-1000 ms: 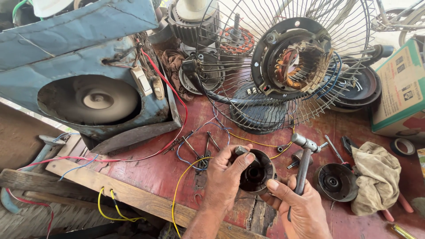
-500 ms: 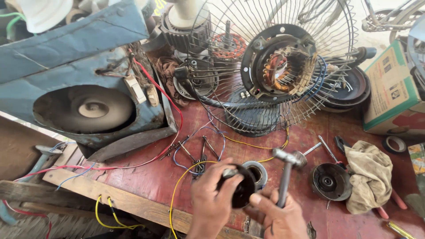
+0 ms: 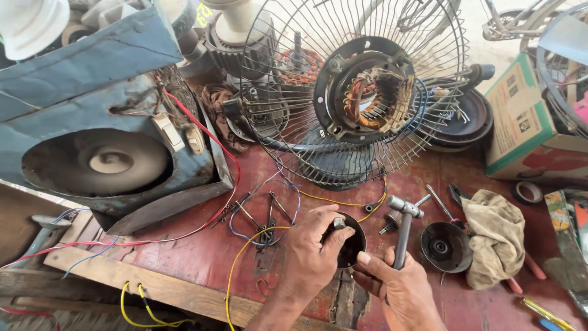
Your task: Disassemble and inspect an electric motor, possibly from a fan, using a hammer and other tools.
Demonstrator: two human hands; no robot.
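Below the fan cage (image 3: 355, 92), left hand (image 3: 315, 251) clamps a black motor cup (image 3: 350, 245) flat on the red bench. Right hand (image 3: 398, 294), just right of it, grips a hammer (image 3: 403, 230), handle upright, head above cup's right rim.

- Daylight was bright and even across the red bench (image 3: 184, 257); nothing sat in deep gloom.
- The strongest light came from about one o'clock, where the ground behind the wire fan guard (image 3: 355, 92) was washed out almost to white.
- Shadows were soft and short, pooling under the guard and beside the left hand (image 3: 312, 254) and right hand (image 3: 401, 294).
- The hammer (image 3: 404, 227) head carried a small glint; no hard glare elsewhere.
- Focus was sharp at the centre, and no motion blur showed.
- Wide-lens stretching bent the edges, most at nine o'clock on the blue housing (image 3: 92, 110) and at three o'clock on the cardboard box (image 3: 527, 122).
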